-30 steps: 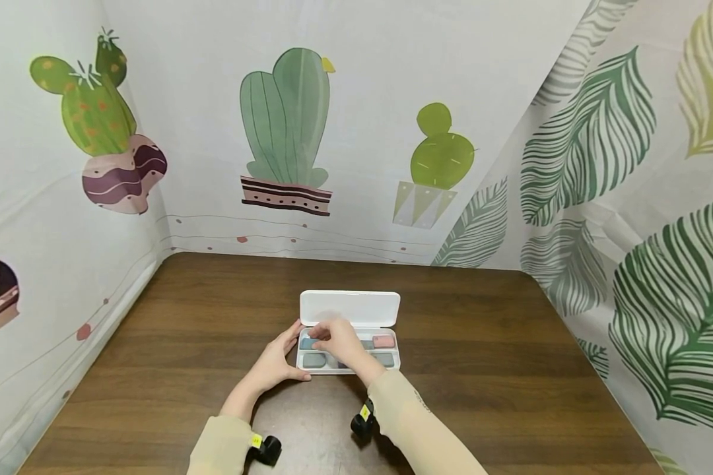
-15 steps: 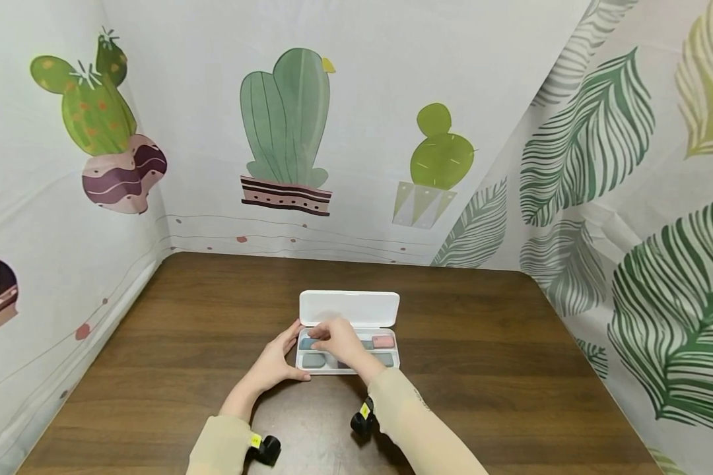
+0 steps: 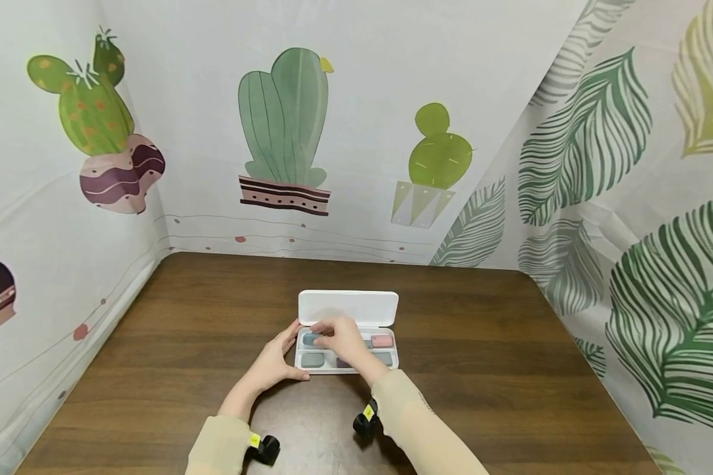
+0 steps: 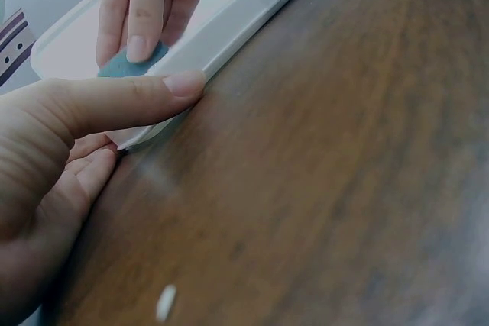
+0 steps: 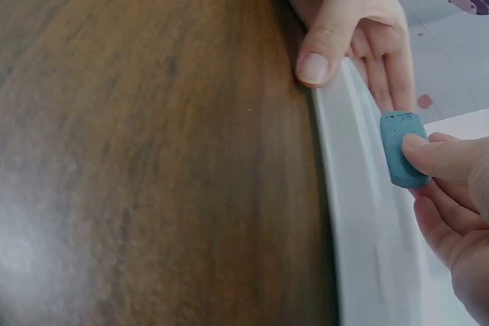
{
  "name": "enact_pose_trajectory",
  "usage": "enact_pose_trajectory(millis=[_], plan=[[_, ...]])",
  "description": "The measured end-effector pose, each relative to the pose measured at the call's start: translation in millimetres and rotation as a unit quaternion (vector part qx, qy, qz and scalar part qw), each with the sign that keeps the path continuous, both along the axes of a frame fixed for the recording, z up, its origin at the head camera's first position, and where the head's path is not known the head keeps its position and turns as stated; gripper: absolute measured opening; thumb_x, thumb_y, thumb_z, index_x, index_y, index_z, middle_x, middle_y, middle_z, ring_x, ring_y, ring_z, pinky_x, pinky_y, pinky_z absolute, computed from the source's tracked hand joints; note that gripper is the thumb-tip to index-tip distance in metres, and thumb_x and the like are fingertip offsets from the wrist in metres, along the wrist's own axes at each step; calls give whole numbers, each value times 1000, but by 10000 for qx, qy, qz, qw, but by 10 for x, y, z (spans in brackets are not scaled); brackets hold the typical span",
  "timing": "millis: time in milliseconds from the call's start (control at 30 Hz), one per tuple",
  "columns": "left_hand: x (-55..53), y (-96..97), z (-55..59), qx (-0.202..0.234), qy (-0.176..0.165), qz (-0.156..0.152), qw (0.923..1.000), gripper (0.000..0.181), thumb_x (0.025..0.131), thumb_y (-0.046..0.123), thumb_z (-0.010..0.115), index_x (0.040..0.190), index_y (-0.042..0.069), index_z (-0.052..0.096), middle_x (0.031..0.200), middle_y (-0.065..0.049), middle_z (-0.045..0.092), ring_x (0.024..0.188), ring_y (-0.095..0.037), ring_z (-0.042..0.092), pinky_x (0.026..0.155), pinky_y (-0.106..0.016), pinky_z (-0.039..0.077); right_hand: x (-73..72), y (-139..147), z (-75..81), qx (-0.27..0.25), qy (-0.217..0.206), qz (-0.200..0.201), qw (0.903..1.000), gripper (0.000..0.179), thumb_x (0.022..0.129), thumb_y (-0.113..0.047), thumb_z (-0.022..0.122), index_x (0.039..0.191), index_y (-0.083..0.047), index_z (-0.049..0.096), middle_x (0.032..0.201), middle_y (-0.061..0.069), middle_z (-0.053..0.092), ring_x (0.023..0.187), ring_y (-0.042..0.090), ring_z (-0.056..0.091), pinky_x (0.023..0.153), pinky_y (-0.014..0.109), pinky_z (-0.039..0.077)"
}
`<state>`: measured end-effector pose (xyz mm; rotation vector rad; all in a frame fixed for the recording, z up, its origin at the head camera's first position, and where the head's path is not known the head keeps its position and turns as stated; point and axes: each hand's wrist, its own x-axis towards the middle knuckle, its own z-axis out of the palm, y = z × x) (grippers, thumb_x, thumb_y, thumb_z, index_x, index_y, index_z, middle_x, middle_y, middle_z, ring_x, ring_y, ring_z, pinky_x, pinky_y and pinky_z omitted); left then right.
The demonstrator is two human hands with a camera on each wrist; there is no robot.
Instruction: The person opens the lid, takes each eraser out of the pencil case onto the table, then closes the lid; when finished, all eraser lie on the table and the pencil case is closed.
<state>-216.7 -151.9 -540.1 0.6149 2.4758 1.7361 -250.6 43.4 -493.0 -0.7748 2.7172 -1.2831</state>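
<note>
A white hinged case (image 3: 347,308) lies with its lid up in the head view, its tray split into small compartments. My left hand (image 3: 270,363) holds the case's left end, thumb at the front corner and fingers along the far side. Between thumb and fingers my right hand (image 3: 341,340) pinches a small blue rounded block (image 5: 403,158) over the back left compartment. Faint dark marks show on its face in the right wrist view. A pink block (image 3: 383,341) sits at back right. Grey blocks (image 3: 312,359) lie in the front row. My right hand hides the middle compartments.
The case rests on a brown wooden table (image 3: 481,349). A small white speck (image 4: 166,303) lies on the wood in the left wrist view. Printed cloth (image 3: 368,132) stands behind the table and along its sides.
My right hand has risen slightly, and the blue block in it sits a little higher over its compartment. My left hand stays at the case's left end.
</note>
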Motion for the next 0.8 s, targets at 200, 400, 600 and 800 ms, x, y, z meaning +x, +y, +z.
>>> enact_pose_trajectory(millis=[200,400,600,800], plan=[[-17,9,-8,-17,1,25,10000,115,60,2,91,149,-13,21,150,-34,34,140,-46,33,116,-45,31,39,146,63,-205,26,-176,9996,22,85,-10,74,106,-3,75,102,10,75,92,22,71,79,23,60],[-20,15,-1,66,-98,54,9999,115,59,-1,91,149,-14,21,150,-34,34,140,-45,33,116,-49,30,77,422,116,-301,107,-351,9989,23,86,-10,74,108,-3,74,104,10,75,92,25,71,77,22,60],[-17,21,1,26,-111,75,9999,114,58,-2,91,149,-14,22,150,-33,35,140,-43,35,116,-48,32,125,767,115,-458,262,-750,9958,22,83,-8,75,105,-3,75,101,11,76,91,25,72,78,26,61],[5,28,46,15,-119,93,9999,113,59,-2,91,148,-15,22,150,-34,34,140,-45,34,116,-49,31,160,1092,63,-953,223,-1165,9884,22,80,-4,77,102,0,75,98,14,76,83,24,73,71,22,61]])
